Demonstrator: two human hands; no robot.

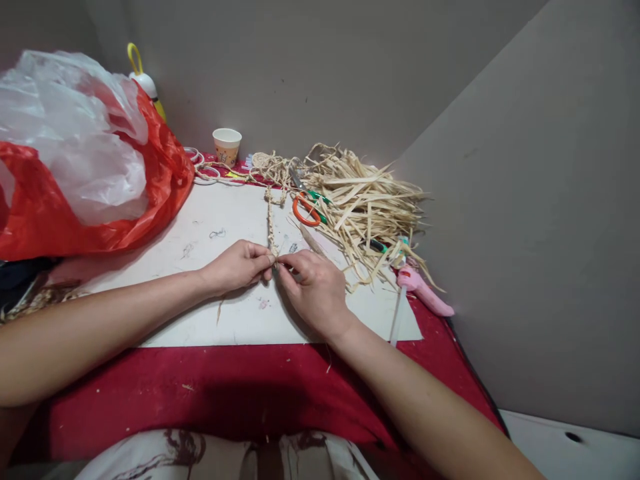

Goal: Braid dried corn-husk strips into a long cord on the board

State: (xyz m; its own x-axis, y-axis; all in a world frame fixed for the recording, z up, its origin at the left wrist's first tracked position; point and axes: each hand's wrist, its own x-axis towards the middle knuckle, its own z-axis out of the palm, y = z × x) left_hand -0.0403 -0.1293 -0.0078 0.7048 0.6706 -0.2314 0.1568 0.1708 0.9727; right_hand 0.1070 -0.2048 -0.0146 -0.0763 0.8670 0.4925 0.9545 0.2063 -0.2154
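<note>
Patterned clothing (130, 460) sits closest; left hand (239, 268) and right hand (317, 290) pinch the cord (271, 223) at its near end over the white board (235, 328), likely steadying it; straw (370, 193) lies right, apparently for easy reach.

Moderate light, source unseen. Soft shadow across near red cloth (165, 377). Glare on plastic bag (100, 153), left. Braided strand (271, 223) slightly blurred. Wide-angle stretch toward edges.

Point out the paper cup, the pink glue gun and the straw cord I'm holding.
Paper cup (227, 153): head view, on its patterned outer wall.
Pink glue gun (425, 291): head view, on its pink casing.
Straw cord (271, 225): head view, on its straight stretch.
</note>
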